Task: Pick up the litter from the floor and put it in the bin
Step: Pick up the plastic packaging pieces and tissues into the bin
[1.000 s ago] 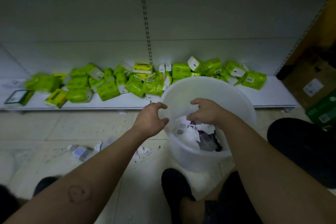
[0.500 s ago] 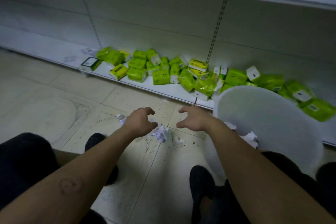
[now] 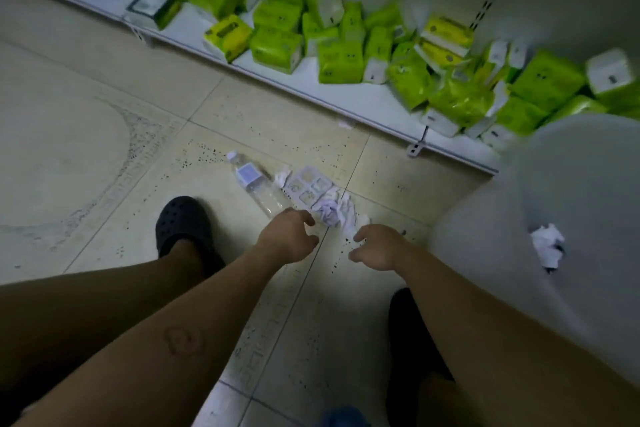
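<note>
Litter lies on the tiled floor ahead: a clear plastic bottle (image 3: 254,182) on its side, a small white compartment tray (image 3: 309,184), and crumpled white paper (image 3: 334,211). My left hand (image 3: 288,242) hovers just below the bottle's base and the paper, fingers curled apart, holding nothing. My right hand (image 3: 377,248) is beside it, just right of the paper, fingers spread and empty. The translucent white bin (image 3: 512,218) stands at the right, blurred, with crumpled paper (image 3: 549,248) showing inside.
A low white shelf (image 3: 360,104) runs along the back with several green tissue packs (image 3: 341,61) piled on it. My feet in black clogs (image 3: 181,224) stand on the floor on both sides of my arms. Open tile lies to the left.
My view swung left and down from the bin to the floor. Both hands left the bin and came down over the litter; the bottle and tray are now in sight.
</note>
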